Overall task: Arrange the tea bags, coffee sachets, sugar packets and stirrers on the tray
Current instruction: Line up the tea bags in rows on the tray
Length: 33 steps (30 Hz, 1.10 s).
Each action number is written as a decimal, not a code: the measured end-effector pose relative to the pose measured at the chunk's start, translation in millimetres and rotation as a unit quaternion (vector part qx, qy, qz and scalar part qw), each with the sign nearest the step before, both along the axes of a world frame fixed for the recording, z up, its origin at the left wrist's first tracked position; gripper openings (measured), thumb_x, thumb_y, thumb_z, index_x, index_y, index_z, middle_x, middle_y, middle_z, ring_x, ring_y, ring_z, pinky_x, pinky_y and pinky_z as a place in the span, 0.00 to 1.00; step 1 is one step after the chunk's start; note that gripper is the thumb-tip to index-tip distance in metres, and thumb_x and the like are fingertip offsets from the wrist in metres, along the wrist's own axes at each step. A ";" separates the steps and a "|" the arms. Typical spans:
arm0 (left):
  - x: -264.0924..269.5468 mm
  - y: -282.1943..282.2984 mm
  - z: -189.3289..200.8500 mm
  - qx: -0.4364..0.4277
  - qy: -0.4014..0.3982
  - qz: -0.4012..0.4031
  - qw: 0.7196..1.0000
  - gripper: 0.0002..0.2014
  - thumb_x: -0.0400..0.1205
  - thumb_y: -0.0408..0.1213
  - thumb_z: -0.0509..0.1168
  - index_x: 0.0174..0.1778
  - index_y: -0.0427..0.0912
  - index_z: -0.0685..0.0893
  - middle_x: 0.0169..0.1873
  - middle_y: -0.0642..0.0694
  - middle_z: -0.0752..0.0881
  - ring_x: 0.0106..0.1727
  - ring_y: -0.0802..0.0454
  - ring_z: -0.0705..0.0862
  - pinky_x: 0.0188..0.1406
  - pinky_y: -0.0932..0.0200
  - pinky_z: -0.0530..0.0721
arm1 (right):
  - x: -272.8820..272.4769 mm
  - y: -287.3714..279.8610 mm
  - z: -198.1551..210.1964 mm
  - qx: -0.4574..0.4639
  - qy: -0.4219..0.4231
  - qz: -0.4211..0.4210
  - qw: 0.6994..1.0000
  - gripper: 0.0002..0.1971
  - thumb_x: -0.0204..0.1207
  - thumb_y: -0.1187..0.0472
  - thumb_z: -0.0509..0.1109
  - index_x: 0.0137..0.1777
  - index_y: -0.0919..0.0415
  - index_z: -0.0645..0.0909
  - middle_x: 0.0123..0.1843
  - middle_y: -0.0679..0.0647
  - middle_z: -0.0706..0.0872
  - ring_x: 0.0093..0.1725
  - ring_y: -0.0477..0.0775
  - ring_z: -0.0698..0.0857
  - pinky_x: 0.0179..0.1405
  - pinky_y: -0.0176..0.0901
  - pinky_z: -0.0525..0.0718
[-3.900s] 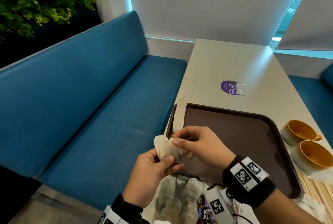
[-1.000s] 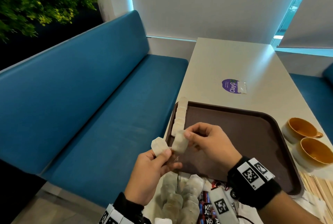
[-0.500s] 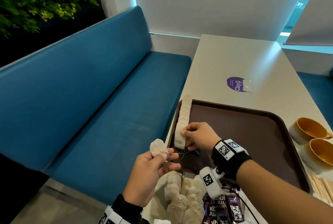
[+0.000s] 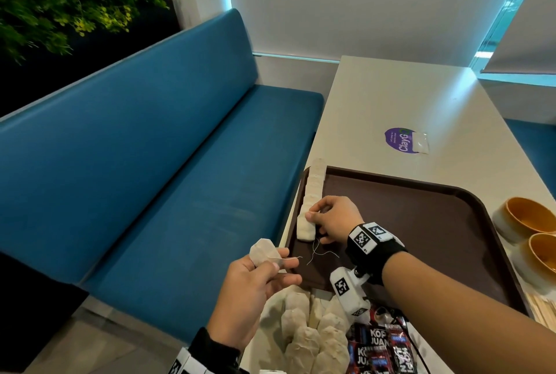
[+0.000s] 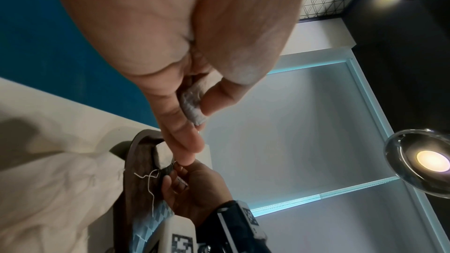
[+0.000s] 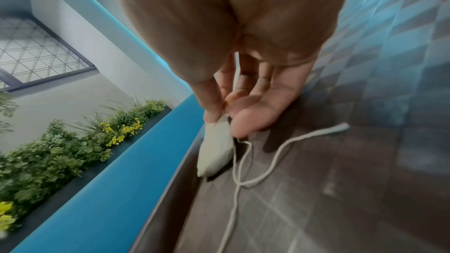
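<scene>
The tea-bag row (image 4: 313, 190) along the tray (image 4: 451, 223) left rim is being extended: the right hand (image 4: 332, 218) pinches a bag (image 4: 305, 227) at its near end, the left hand (image 4: 255, 286) pinches the next bag (image 4: 263, 253) (strings trailing), which probably goes just behind.

Tray (image 4: 451, 223): 1. Cups (image 4: 525, 217): 2, orange inside. Tea bag in left hand (image 4: 264, 253): 1. Row of tea bags on tray (image 4: 313, 193): count unclear. Loose tea bags (image 4: 304, 340), coffee sachets (image 4: 379, 349), stirrers (image 4: 541, 310): piles partly cut off, uncountable.
</scene>
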<state>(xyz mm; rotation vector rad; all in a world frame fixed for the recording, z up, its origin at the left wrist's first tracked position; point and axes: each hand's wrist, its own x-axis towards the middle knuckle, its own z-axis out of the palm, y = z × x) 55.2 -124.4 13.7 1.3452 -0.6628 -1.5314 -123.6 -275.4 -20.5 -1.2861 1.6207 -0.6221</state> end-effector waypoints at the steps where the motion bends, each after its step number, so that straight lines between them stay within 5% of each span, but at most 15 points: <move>1: 0.2 -0.2 0.5 -0.001 0.001 0.003 1.000 0.14 0.86 0.20 0.55 0.58 0.27 0.85 0.50 0.30 0.92 0.46 0.33 0.91 0.52 0.46 0.88 | 0.0 -0.7 -0.9 -0.004 -0.003 -0.004 1.000 0.08 0.78 0.60 0.81 0.50 0.61 0.86 0.40 0.56 0.85 0.32 0.51 0.84 0.24 0.44 0.89; 9: -4.1 -1.1 8.3 -0.005 0.026 0.030 0.999 0.10 0.85 0.21 0.62 0.61 0.32 0.75 0.49 0.31 0.92 0.46 0.34 0.91 0.57 0.42 0.87 | -5.3 3.3 6.6 -0.018 -0.035 -0.047 0.998 0.09 0.80 0.55 0.78 0.53 0.56 0.82 0.48 0.59 0.88 0.31 0.51 0.84 0.26 0.46 0.89; 15: -7.0 -4.2 7.9 -0.026 0.003 0.011 1.000 0.02 0.87 0.25 0.62 0.54 0.31 0.75 0.50 0.34 0.93 0.48 0.36 0.91 0.57 0.43 0.86 | -1.7 35.5 47.2 -0.070 -0.155 -0.002 0.985 0.05 0.80 0.60 0.77 0.48 0.62 0.86 0.39 0.57 0.83 0.26 0.51 0.78 0.27 0.45 0.83; 20: -8.4 -4.8 7.0 -0.060 -0.055 -0.014 0.997 0.03 0.86 0.27 0.65 0.52 0.30 0.81 0.50 0.34 0.93 0.49 0.40 0.91 0.54 0.44 0.88 | -11.8 69.9 68.2 -0.089 -0.191 0.139 0.968 0.08 0.78 0.60 0.80 0.55 0.61 0.90 0.43 0.51 0.90 0.36 0.51 0.86 0.37 0.42 0.85; 23: -4.1 -7.1 6.3 -0.080 -0.109 -0.025 0.990 0.03 0.83 0.29 0.71 0.44 0.39 0.89 0.45 0.35 0.92 0.46 0.47 0.89 0.52 0.48 0.89 | -16.5 83.7 64.5 -0.079 -0.189 0.179 0.962 0.13 0.75 0.56 0.82 0.57 0.58 0.90 0.51 0.60 0.93 0.42 0.54 0.87 0.43 0.45 0.87; 26: -0.3 -10.3 8.6 -0.096 -0.142 -0.041 0.984 0.03 0.80 0.31 0.75 0.42 0.44 0.92 0.40 0.43 0.92 0.40 0.53 0.86 0.52 0.50 0.87 | -15.8 91.4 61.6 -0.097 -0.187 0.167 0.963 0.08 0.77 0.56 0.81 0.52 0.59 0.91 0.49 0.65 0.93 0.44 0.54 0.88 0.49 0.54 0.89; 30: 1.8 -17.2 9.6 -0.107 -0.164 -0.038 0.980 0.07 0.82 0.33 0.73 0.47 0.51 0.92 0.46 0.50 0.92 0.46 0.54 0.88 0.46 0.55 0.86 | -16.1 84.3 54.1 -0.118 -0.197 0.116 0.966 0.05 0.79 0.64 0.78 0.49 0.67 0.90 0.40 0.54 0.92 0.38 0.46 0.87 0.41 0.40 0.86; 33: 11.1 -25.2 11.0 -0.101 -0.208 -0.053 0.971 0.08 0.84 0.33 0.70 0.52 0.51 0.90 0.51 0.51 0.92 0.46 0.54 0.88 0.41 0.60 0.84 | -25.4 67.0 39.7 -0.076 -0.170 0.036 0.982 0.07 0.81 0.62 0.77 0.49 0.68 0.88 0.35 0.59 0.88 0.32 0.52 0.84 0.32 0.40 0.83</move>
